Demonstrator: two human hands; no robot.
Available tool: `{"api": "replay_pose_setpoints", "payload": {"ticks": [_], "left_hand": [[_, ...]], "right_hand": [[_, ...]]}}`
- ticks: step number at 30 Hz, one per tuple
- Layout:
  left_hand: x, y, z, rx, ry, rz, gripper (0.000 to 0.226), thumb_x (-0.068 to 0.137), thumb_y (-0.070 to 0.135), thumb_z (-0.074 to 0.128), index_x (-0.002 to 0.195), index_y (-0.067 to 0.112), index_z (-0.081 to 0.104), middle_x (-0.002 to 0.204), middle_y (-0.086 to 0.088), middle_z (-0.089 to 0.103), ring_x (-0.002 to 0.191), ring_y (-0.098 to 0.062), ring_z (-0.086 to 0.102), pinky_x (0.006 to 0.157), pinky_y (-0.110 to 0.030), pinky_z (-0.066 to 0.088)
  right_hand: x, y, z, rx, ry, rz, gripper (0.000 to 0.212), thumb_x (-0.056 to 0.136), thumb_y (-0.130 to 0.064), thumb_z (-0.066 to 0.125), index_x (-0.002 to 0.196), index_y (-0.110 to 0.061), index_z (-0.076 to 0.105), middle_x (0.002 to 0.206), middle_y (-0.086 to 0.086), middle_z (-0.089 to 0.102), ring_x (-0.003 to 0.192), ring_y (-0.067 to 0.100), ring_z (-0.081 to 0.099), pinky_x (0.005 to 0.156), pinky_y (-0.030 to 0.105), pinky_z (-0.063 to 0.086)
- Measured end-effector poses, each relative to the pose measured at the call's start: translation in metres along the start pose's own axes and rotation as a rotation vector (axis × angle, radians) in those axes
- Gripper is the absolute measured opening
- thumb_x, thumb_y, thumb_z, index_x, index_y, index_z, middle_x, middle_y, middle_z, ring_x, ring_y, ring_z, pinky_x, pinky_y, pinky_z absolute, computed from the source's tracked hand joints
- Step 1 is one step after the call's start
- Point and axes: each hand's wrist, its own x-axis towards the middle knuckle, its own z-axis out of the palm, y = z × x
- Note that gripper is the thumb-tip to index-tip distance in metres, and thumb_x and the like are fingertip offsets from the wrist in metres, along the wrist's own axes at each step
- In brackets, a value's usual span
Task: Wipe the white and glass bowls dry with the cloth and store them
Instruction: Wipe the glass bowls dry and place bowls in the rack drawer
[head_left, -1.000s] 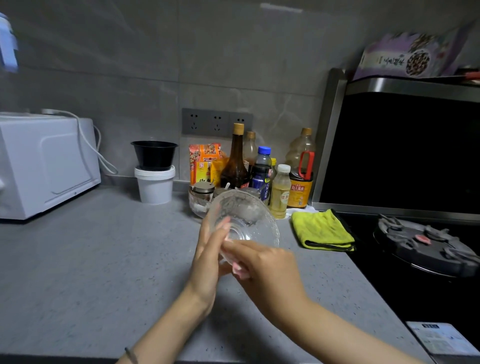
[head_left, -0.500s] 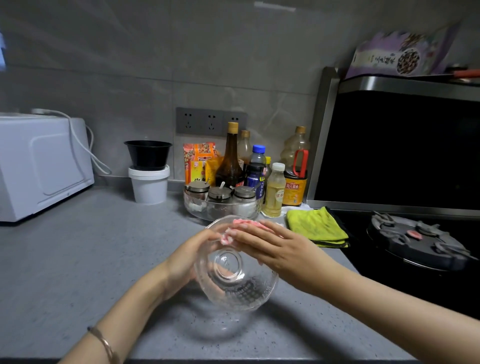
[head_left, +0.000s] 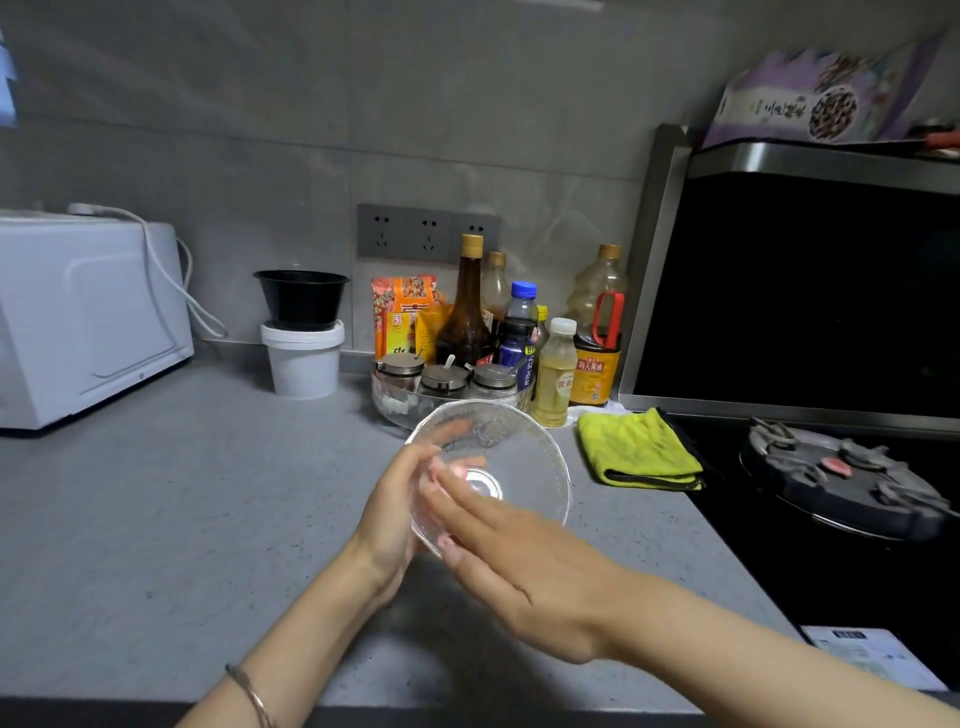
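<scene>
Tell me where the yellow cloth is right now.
In the head view, the yellow cloth lies folded on the counter, right of the glass bowl, beside the black stove, in front of the bottles.

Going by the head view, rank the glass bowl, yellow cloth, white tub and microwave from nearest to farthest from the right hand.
1. glass bowl: against the right hand, at its fingers.
2. yellow cloth: on the counter to the right, beside the stove.
3. white tub: back left, near the wall.
4. microwave: far left.
</scene>
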Motion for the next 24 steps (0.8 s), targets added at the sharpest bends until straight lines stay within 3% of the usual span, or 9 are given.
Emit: {"api": "replay_pose_setpoints", "payload": {"ticks": [4, 6, 8, 11, 13, 15, 19, 21, 24], "left_hand": [[-0.002, 0.004, 0.000, -0.071, -0.022, -0.009, 0.039, 0.096, 0.022, 0.030, 0.119, 0.017, 0.061, 0.113, -0.009, 0.070, 0.099, -0.022, 0.067, 0.075, -0.036, 0.054], [-0.001, 0.006, -0.003, -0.075, 0.001, -0.005, 0.039, 0.096, 0.026, 0.032, 0.124, 0.022, 0.059, 0.115, -0.012, 0.068, 0.095, -0.033, 0.066, 0.074, -0.042, 0.053], [0.000, 0.004, -0.005, -0.061, 0.019, 0.005, 0.038, 0.097, 0.032, 0.032, 0.124, 0.027, 0.059, 0.115, -0.011, 0.068, 0.087, -0.030, 0.067, 0.064, -0.035, 0.054], [-0.001, 0.002, -0.002, -0.045, -0.004, -0.013, 0.041, 0.098, 0.039, 0.030, 0.124, 0.027, 0.059, 0.115, -0.010, 0.068, 0.100, -0.027, 0.067, 0.074, -0.035, 0.055], [-0.003, 0.003, -0.001, -0.037, -0.023, -0.012, 0.043, 0.098, 0.039, 0.028, 0.124, 0.022, 0.059, 0.118, -0.008, 0.067, 0.109, -0.022, 0.064, 0.081, -0.035, 0.055], [-0.002, 0.006, -0.001, -0.007, -0.023, 0.017, 0.044, 0.099, 0.040, 0.027, 0.123, 0.024, 0.060, 0.119, -0.001, 0.067, 0.113, -0.019, 0.061, 0.085, -0.042, 0.054], [-0.001, 0.012, -0.003, -0.013, 0.026, 0.074, 0.040, 0.097, 0.046, 0.029, 0.121, 0.032, 0.059, 0.114, -0.002, 0.069, 0.099, -0.029, 0.068, 0.083, -0.050, 0.053], [-0.001, 0.010, -0.001, -0.029, 0.059, 0.118, 0.041, 0.096, 0.047, 0.030, 0.123, 0.033, 0.058, 0.115, -0.002, 0.068, 0.090, -0.031, 0.069, 0.074, -0.043, 0.054], [-0.002, 0.005, 0.005, -0.084, 0.079, 0.136, 0.043, 0.097, 0.049, 0.029, 0.125, 0.032, 0.056, 0.118, -0.005, 0.067, 0.091, -0.031, 0.066, 0.080, -0.041, 0.052]], "right_hand": [[0.010, 0.017, 0.003, -0.332, 0.081, 0.080, 0.090, 0.080, -0.060, -0.018, 0.153, -0.012, 0.006, 0.160, 0.003, -0.004, 0.147, 0.013, -0.006, 0.119, 0.024, -0.003], [0.006, 0.014, -0.002, -0.329, 0.112, 0.094, 0.080, 0.090, -0.055, -0.012, 0.151, -0.015, 0.023, 0.160, 0.003, 0.012, 0.146, 0.019, 0.017, 0.117, 0.029, 0.019], [0.002, 0.006, -0.005, -0.196, 0.067, 0.055, 0.062, 0.097, -0.046, 0.008, 0.144, -0.021, 0.039, 0.157, -0.006, 0.023, 0.140, 0.014, 0.030, 0.110, 0.029, 0.030], [0.005, 0.002, -0.008, -0.027, -0.009, 0.017, 0.051, 0.103, -0.040, 0.019, 0.150, -0.023, 0.026, 0.158, -0.014, 0.010, 0.145, 0.001, 0.009, 0.117, 0.022, 0.011], [0.009, 0.009, -0.007, -0.146, 0.004, 0.017, 0.060, 0.100, -0.050, 0.012, 0.152, -0.020, 0.014, 0.159, -0.011, -0.001, 0.145, 0.002, -0.006, 0.117, 0.019, -0.006], [0.012, 0.020, -0.005, -0.330, 0.110, 0.078, 0.077, 0.091, -0.062, -0.004, 0.152, -0.018, 0.010, 0.159, -0.005, -0.001, 0.146, 0.007, -0.008, 0.117, 0.024, -0.010], [0.007, 0.008, -0.001, -0.389, 0.273, 0.159, 0.075, 0.095, -0.055, 0.011, 0.133, -0.007, 0.054, 0.138, 0.010, 0.053, 0.131, 0.027, 0.047, 0.109, 0.038, 0.036], [0.003, -0.004, 0.006, -0.263, 0.248, 0.099, 0.065, 0.093, -0.051, 0.018, 0.130, -0.013, 0.056, 0.135, 0.006, 0.055, 0.120, 0.028, 0.053, 0.099, 0.036, 0.042], [0.003, -0.020, 0.012, 0.000, 0.390, 0.042, 0.039, 0.086, -0.038, 0.051, 0.123, -0.025, 0.059, 0.125, -0.007, 0.061, 0.106, 0.018, 0.059, 0.086, 0.032, 0.047]]}}
